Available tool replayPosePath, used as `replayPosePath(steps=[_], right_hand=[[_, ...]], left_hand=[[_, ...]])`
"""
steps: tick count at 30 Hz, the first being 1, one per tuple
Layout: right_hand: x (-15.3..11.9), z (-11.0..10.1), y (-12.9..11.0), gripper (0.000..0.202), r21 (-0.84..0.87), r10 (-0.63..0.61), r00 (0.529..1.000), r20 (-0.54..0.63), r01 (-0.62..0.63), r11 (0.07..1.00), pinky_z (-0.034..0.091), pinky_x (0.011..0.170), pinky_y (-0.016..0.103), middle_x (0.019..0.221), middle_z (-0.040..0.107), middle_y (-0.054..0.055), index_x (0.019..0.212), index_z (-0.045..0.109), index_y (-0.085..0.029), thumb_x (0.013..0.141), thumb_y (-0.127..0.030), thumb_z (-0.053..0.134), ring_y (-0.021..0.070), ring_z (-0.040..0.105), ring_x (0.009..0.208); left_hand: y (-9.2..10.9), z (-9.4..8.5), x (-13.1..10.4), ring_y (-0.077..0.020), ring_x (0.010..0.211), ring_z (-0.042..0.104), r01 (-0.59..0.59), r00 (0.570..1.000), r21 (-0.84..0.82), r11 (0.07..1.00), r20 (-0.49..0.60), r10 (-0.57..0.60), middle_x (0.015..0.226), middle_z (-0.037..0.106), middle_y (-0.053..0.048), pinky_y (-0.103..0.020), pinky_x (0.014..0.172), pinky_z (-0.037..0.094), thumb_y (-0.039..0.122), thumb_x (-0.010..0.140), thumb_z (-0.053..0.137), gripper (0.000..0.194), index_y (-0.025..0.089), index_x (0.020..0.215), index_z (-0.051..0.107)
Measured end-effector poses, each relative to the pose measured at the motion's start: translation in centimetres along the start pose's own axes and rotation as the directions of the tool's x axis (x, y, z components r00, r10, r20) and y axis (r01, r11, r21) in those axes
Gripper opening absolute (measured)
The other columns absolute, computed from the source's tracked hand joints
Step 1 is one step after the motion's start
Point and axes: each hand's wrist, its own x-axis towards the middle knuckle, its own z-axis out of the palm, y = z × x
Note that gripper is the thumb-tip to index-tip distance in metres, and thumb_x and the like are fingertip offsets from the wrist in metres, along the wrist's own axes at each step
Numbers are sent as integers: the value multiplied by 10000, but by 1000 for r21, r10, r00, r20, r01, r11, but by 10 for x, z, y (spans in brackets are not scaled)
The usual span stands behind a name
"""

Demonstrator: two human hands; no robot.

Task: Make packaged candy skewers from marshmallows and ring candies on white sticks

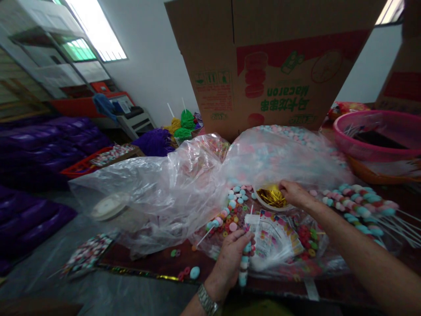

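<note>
My left hand (231, 256), with a metal watch on its wrist, is closed around a candy skewer (243, 268) of pale blue, white and brown pieces near the front edge of the table. Over a white bowl (279, 208), my right hand (292, 194) has its fingers pinched together at the gold twist ties (271, 197) inside; how many they grip is hidden. Printed cards (275, 235) in clear plastic lie between the hands. Another candy skewer (215, 223) with a white stick rests to the left, among loose candies (233, 227).
Finished-looking candy skewers (362, 202) are piled at the right, beneath a pink basin (375, 149). A large clear bag of candies (279, 151) stands before a cardboard box (263, 87). Plastic sheeting (158, 188) spreads leftward over a white spool (110, 206). Purple bags (49, 140) are stacked at far left.
</note>
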Motion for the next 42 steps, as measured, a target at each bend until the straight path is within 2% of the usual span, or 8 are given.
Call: replayPosePath(steps=[11,19,22,26,30,33,38,42], right_hand=[[21,1,-17,247,-115,-52,968,247,82,990,502,768,366,1072,583,63,1075,564,-158,883,-309,530,176,586,900],[10,-16,1,179,23,-135,977,167,133,991,481,637,274,801,618,5,865,615,-126,880,-275,517,134,586,707],[0,-21,-5,201,106,-176,980,93,167,980,420,561,220,673,603,-5,840,634,-139,873,-159,437,116,555,611],[-39,-25,-27,324,231,-297,952,74,273,934,384,507,203,633,600,1,766,643,-160,896,-230,355,104,518,538],[-92,-8,-59,313,515,-481,873,-82,450,729,420,603,217,715,614,7,1024,625,-190,911,-282,348,117,538,638],[-115,13,-77,366,674,-469,869,-157,441,593,423,640,239,689,568,1,1214,529,-188,925,-278,324,123,517,652],[-114,33,-81,546,764,-424,906,-6,278,582,389,573,245,618,484,-31,1431,183,-139,914,-249,316,126,454,578],[-110,39,-75,618,794,-425,904,54,220,567,332,491,218,566,419,-61,1446,112,-133,893,-246,361,114,386,515]], left_hand=[[6,-2,-8,-75,490,484,-20,1000,-19,1000,-1,20,596,562,9,-188,479,365,422,584,732,331,122,636,601],[5,0,2,-79,521,508,-31,999,-32,999,28,32,671,571,-2,-188,487,395,408,614,712,306,124,685,623],[8,1,0,-74,502,492,-85,994,-22,996,61,86,630,545,6,-177,460,364,419,641,695,311,121,661,610],[14,1,-2,-76,476,469,-98,993,-36,995,69,101,573,515,18,-185,454,357,423,680,668,305,126,697,601],[16,8,-2,-80,493,480,-113,988,-87,990,93,121,604,536,6,-196,476,369,414,669,678,308,117,688,598],[12,13,-3,-91,511,500,-138,972,-123,983,175,159,595,545,10,-209,513,389,415,689,659,292,129,706,604],[1,16,-4,-97,508,485,-131,952,-61,989,271,143,542,521,18,-218,526,383,365,694,624,239,140,641,566],[-1,13,-6,-94,524,462,-113,965,26,993,240,104,566,504,26,-216,528,383,321,652,603,195,153,603,515]])
